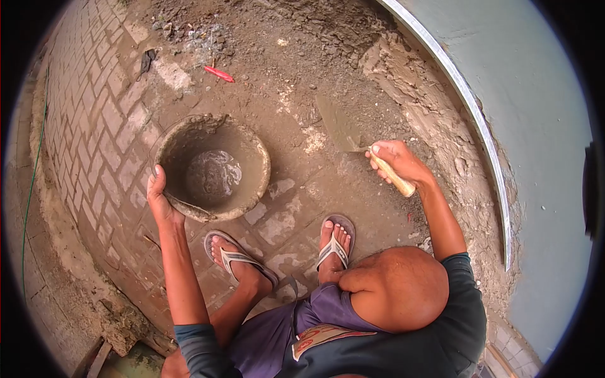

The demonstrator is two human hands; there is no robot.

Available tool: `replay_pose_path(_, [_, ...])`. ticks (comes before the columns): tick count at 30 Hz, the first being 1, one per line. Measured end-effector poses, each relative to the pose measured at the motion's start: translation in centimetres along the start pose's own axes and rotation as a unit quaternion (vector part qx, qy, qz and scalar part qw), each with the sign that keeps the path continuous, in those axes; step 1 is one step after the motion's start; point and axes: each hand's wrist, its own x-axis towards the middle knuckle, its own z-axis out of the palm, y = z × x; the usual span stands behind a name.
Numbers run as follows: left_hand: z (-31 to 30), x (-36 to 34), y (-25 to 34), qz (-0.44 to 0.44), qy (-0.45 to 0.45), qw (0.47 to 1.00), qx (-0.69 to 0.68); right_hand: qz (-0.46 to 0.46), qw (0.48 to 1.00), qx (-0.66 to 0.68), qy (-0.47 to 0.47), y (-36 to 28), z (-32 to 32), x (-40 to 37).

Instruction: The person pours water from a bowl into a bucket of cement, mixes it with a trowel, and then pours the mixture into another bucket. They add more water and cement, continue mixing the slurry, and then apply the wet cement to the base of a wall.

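Observation:
My left hand (164,200) grips the near left rim of a mortar-crusted bucket (251,165), thumb up against its side. A thin wire handle runs along the rim. Wet grey mortar (214,173) lies shallow in the bottom of the bucket, and drying residue coats its walls. In my right hand (403,161) is a trowel (338,123), its wooden handle wrapped by my fingers. The mud-coloured blade points up and left, over the dirty ground between the bucket and the wall side.
A grey wall (542,189) curves along the right, with a pale metal strip (469,101) at its foot beside rough mortar (428,101). A red object (218,74) lies beyond the bucket. Brick paving (94,120) covers the left. My sandalled feet (334,249) stand close by.

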Motion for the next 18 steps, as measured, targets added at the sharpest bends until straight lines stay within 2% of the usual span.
replay_pose_path(1, [0.2, -0.1, 0.1, 0.002, 0.005, 1.000, 0.002, 0.020, 0.999, -0.029, -0.034, 0.9, 1.3, 0.6])
replay_pose_path(3, [-0.3, 0.0, 0.0, 0.002, -0.001, 1.000, 0.012, 0.043, 0.996, 0.002, -0.072, 3.1, 4.1, 2.1])
replay_pose_path(6, [-0.6, 0.0, -0.1, 0.006, -0.011, 0.999, 0.031, 0.048, 0.996, -0.004, -0.081, 4.4, 7.0, 3.7])
replay_pose_path(8, [-0.2, 0.1, -0.1, 0.012, -0.017, 0.999, 0.039, 0.048, 0.998, 0.011, -0.042, 4.6, 7.5, 4.7])
replay_pose_path(18, [-0.3, 0.8, -0.2, 0.008, -0.022, 0.998, 0.056, 0.048, 0.998, 0.030, -0.030, 4.9, 6.6, 5.1])
